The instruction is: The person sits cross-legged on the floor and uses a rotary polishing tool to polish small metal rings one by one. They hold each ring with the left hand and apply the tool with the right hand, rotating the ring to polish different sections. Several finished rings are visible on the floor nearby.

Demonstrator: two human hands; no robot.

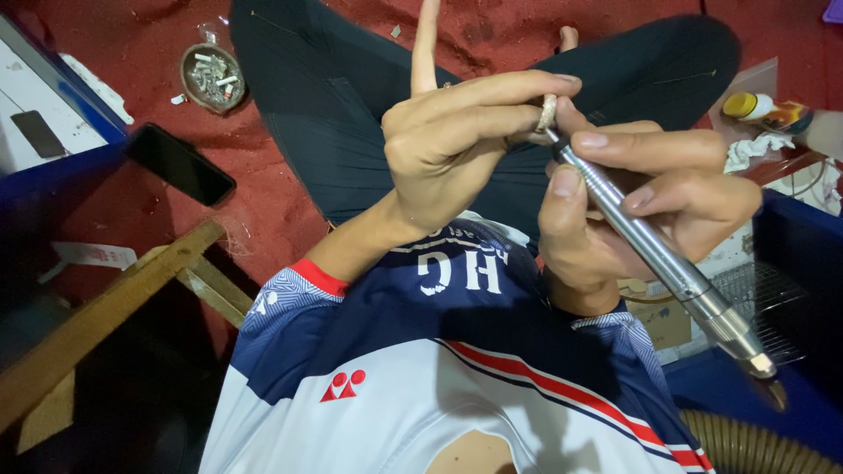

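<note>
Ring against rotary tool tip
Left hand [448,145] pinches small, stiff, light ring [547,112] by its rim; right hand [645,197] grasps smooth metal handpiece [654,254] pen-style

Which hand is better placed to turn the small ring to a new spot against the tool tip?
Probably the left hand: its fingertips pinch the ring. The right hand is wrapped around the silver tool, whose tip meets the ring.
</note>
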